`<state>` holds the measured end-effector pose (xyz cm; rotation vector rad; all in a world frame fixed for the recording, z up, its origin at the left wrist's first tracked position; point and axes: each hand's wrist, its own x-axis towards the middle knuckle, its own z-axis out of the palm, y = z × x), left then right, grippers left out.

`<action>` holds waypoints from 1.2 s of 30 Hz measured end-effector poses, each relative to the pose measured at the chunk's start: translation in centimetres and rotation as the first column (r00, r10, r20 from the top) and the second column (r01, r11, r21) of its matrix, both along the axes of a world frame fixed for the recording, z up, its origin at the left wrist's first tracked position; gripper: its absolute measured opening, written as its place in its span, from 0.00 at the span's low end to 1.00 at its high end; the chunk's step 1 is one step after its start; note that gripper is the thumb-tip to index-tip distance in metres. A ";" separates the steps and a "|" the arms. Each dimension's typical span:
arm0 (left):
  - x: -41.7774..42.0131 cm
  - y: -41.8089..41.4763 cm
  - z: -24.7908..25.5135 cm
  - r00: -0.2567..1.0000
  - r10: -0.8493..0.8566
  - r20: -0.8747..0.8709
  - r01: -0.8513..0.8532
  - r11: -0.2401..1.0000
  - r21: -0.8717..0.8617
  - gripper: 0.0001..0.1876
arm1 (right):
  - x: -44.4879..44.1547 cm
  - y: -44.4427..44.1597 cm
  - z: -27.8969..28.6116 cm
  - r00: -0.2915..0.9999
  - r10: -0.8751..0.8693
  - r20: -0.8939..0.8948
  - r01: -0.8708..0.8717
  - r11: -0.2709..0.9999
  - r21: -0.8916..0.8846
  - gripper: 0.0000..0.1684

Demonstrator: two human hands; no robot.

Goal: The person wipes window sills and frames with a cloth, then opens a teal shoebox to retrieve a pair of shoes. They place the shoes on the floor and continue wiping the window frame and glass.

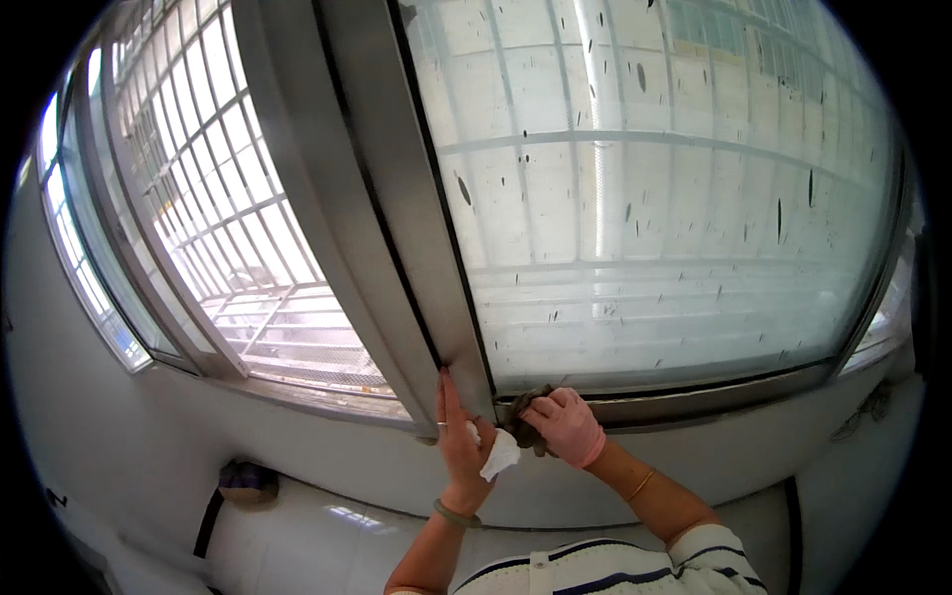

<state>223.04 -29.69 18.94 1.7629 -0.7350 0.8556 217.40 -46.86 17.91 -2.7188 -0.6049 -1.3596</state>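
My left hand (462, 446) is bare and grips a crumpled white tissue (500, 455), its fingertips resting on the metal window frame (416, 223) near the bottom. Just to its right, my right hand (569, 425), in a pink glove, is closed on a dark, dirty cloth (529, 428). The cloth lies against the lower left corner of the sash's bottom rail (669, 407). Above this rail stands a window pane (669, 223) marked with many dark specks and streaks.
On the left an open window gap shows a metal security grille (245, 186) above the sill (320, 405). A dark bag-like object (249, 483) sits on the tiled floor (297, 547) at lower left. Tangled cord-like material (866, 410) is at the right wall.
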 end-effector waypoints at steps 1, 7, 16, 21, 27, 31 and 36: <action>-0.3 -0.2 0.4 1.000 -0.011 -0.023 0.010 1.000 -0.014 0.39 | -0.2 -0.4 -0.2 1.000 0.003 -0.005 -0.003 1.000 0.010 0.16; -0.5 -1.7 0.5 0.986 -0.065 -0.156 0.049 0.994 -0.102 0.38 | -1.3 -2.2 -0.7 0.998 -0.045 0.045 0.045 0.999 0.009 0.18; -1.2 -3.3 1.4 0.912 -0.295 -0.285 0.206 0.930 -0.304 0.35 | -6.1 -6.9 -0.3 0.982 -0.160 -0.096 0.161 0.987 -0.001 0.19; -1.6 -4.2 1.1 0.938 -0.296 -0.179 0.260 0.945 -0.198 0.38 | -13.2 -13.1 -0.6 0.883 -0.456 0.112 0.449 0.890 0.086 0.18; -2.9 -4.4 1.9 0.833 -0.451 -0.320 0.373 0.885 -0.278 0.40 | -16.8 -16.7 -0.3 0.646 -0.737 0.198 0.664 0.671 0.330 0.15; -3.2 -6.1 1.2 0.885 -0.389 -0.254 0.358 0.920 -0.163 0.37 | -14.1 -13.3 -1.9 0.781 -0.593 0.196 0.553 0.802 0.225 0.08; -2.1 -5.9 0.4 0.804 -0.547 -0.235 0.455 0.819 -0.350 0.38 | -9.8 -9.6 -1.2 0.862 -0.470 0.192 0.473 0.881 0.034 0.09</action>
